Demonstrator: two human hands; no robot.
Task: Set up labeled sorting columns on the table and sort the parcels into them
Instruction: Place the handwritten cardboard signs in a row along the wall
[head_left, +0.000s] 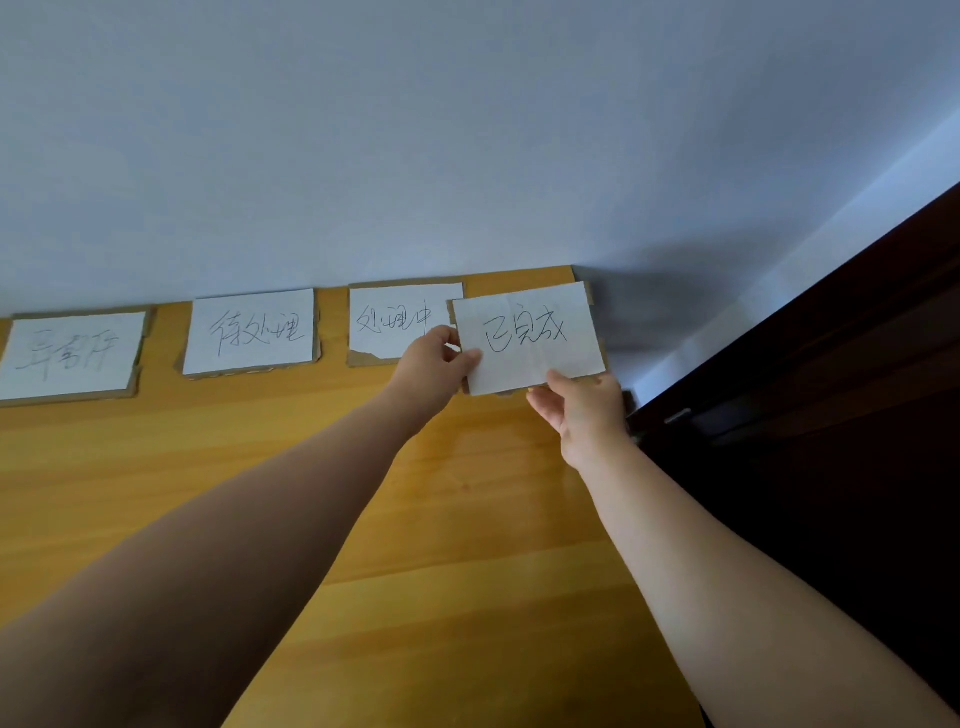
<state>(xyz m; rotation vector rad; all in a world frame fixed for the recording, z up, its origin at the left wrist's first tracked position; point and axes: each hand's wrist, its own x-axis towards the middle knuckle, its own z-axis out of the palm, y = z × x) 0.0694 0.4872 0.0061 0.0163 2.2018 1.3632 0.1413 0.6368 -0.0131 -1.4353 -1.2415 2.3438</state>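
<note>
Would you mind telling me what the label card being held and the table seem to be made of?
The label card looks like matt white paper, handwritten on, backed by brown cardboard: a ragged brown edge shows around the sheet. The table seems to be wood or wood-look laminate, yellow-orange with a glossy finish: grain lines and a soft glare show.

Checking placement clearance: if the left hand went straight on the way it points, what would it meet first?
The left hand would probably reach the wall behind the table, with its held label card leading; depth unclear.
</note>
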